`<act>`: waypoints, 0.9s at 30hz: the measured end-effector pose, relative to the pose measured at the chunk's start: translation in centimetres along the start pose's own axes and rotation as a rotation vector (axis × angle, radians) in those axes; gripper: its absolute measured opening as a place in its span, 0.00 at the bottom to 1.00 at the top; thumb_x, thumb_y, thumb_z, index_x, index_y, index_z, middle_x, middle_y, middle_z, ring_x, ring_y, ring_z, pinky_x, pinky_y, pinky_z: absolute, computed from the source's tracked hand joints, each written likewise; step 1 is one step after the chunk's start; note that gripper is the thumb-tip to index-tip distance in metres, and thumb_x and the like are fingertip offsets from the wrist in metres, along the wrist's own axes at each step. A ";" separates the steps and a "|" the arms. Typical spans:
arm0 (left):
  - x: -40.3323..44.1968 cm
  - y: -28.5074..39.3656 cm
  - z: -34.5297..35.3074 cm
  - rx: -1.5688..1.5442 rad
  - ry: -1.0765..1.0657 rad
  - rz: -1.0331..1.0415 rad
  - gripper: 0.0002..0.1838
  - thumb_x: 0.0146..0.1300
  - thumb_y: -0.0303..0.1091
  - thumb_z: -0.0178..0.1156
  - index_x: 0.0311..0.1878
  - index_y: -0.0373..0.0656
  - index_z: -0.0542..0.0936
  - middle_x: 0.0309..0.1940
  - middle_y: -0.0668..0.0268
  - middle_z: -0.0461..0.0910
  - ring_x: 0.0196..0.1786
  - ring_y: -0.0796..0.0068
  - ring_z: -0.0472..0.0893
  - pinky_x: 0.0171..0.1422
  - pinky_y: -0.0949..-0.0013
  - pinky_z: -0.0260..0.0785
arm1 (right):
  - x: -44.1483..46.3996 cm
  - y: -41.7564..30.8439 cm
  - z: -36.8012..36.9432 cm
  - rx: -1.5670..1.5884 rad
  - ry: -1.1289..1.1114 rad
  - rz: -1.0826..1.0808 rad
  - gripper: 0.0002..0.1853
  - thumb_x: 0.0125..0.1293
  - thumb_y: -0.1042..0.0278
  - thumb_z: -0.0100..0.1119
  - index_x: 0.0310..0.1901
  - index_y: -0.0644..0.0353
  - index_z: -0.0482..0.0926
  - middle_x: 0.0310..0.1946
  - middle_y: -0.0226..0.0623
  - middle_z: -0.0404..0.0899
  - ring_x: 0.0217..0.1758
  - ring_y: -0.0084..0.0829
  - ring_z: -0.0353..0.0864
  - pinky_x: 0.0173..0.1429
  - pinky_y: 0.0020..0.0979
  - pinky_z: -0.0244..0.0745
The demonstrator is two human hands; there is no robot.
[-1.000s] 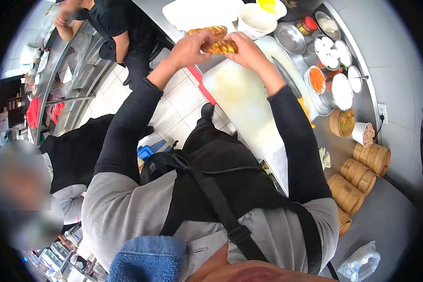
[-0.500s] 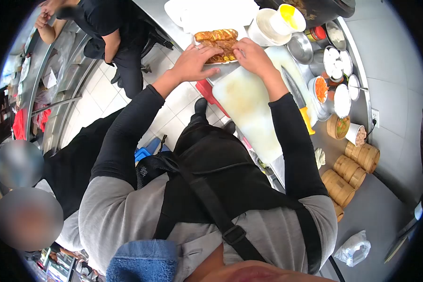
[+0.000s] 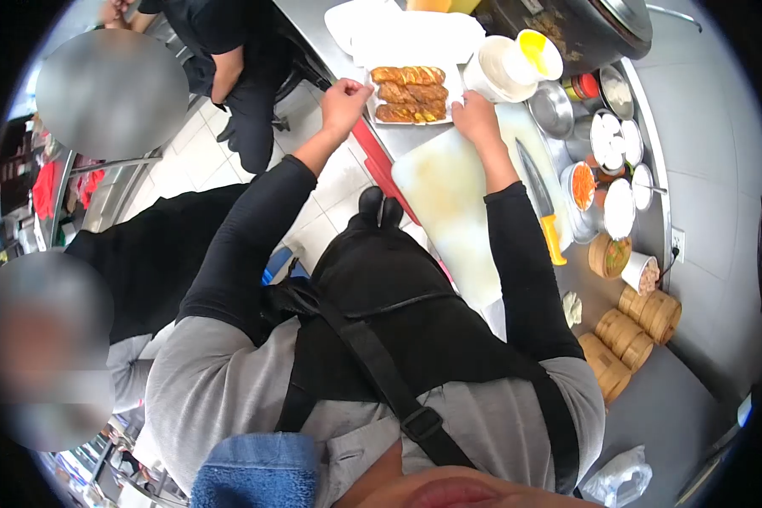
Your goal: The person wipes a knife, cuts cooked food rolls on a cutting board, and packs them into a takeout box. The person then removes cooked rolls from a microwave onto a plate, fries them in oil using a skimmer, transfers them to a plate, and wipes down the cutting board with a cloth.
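Note:
A white takeout box [image 3: 455, 80] lies open at the far end of the counter, its lid [image 3: 423, 38] folded back. Three browned, glazed rolls [image 3: 409, 95] sit side by side in it. My left hand [image 3: 344, 107] is closed, with fingertips pinched at the box's left rim. At the right rim, my right hand [image 3: 477, 117] is also closed on the edge, its fingertips partly hidden. A white cutting board [image 3: 453, 190] lies below the box, with a yellow-handled knife [image 3: 542, 199] along its right side.
White bowls [image 3: 493, 68] and a cup of yellow liquid [image 3: 538, 52] stand right of the box. Several ingredient containers, a bowl of shredded carrot [image 3: 578, 186] and bamboo steamers [image 3: 626, 334] line the right. A large dark pot [image 3: 559, 30] is behind. Co-workers [image 3: 220, 68] are at left.
My hands were pressing on the rolls; now they have moved apart to the box's two sides. All three rolls are uncovered. My view has shifted slightly.

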State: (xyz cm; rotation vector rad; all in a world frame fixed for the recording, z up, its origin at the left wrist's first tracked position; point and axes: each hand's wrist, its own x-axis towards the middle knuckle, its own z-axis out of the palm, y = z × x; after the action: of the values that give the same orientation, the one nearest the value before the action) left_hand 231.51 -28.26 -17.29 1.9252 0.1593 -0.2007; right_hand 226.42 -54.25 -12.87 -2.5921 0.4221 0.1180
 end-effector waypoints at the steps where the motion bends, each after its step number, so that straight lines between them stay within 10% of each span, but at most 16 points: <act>1: 0.0 -0.2 0.2 -0.013 0.023 -0.001 0.15 0.62 0.41 0.69 0.36 0.36 0.81 0.27 0.68 0.80 0.31 0.76 0.76 0.39 0.70 0.71 | 0.2 0.0 0.2 0.012 -0.004 0.023 0.18 0.62 0.66 0.58 0.50 0.67 0.81 0.47 0.58 0.83 0.55 0.54 0.81 0.59 0.46 0.76; 8: -0.9 -4.3 -3.6 -0.151 -0.059 -0.172 0.10 0.64 0.39 0.62 0.40 0.42 0.82 0.37 0.64 0.84 0.39 0.70 0.83 0.44 0.64 0.75 | -3.0 -1.8 2.1 0.029 -0.183 -0.071 0.18 0.58 0.69 0.56 0.49 0.67 0.81 0.47 0.59 0.83 0.54 0.55 0.82 0.59 0.46 0.76; 10: -2.4 -5.2 -5.2 -0.790 -0.394 -0.513 0.25 0.71 0.52 0.54 0.64 0.48 0.73 0.58 0.61 0.78 0.58 0.63 0.80 0.62 0.55 0.75 | -4.4 -2.8 3.3 0.031 -0.155 -0.150 0.17 0.59 0.67 0.58 0.47 0.68 0.81 0.44 0.58 0.83 0.51 0.56 0.82 0.57 0.46 0.76; 16: -8.0 -3.2 -10.0 -1.059 -0.490 -0.630 0.39 0.68 0.69 0.51 0.71 0.49 0.67 0.68 0.54 0.71 0.68 0.54 0.74 0.69 0.44 0.70 | -9.0 -6.8 3.6 0.246 -0.197 -0.326 0.14 0.60 0.70 0.54 0.45 0.67 0.78 0.38 0.60 0.83 0.45 0.62 0.81 0.51 0.53 0.75; 22: -13.4 -3.9 -15.8 -1.374 -0.414 -0.424 0.45 0.66 0.73 0.49 0.75 0.49 0.63 0.72 0.55 0.66 0.73 0.51 0.68 0.75 0.41 0.61 | -13.6 -12.0 1.5 0.628 -0.320 -0.452 0.23 0.68 0.63 0.66 0.59 0.67 0.75 0.32 0.39 0.83 0.31 0.26 0.81 0.39 0.30 0.77; 27: -14.1 -4.9 -21.4 -1.442 -0.153 -0.247 0.44 0.65 0.73 0.51 0.73 0.51 0.65 0.71 0.60 0.69 0.69 0.54 0.72 0.67 0.42 0.69 | -12.2 -11.8 3.4 0.772 -0.405 -0.520 0.25 0.69 0.63 0.65 0.64 0.64 0.73 0.36 0.35 0.82 0.31 0.21 0.78 0.40 0.27 0.77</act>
State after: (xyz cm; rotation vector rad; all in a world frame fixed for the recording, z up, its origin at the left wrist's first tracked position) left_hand 218.11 -6.68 -11.23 0.4512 0.3232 -0.2836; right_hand 218.54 -39.52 -8.30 -1.7743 -0.3106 0.2362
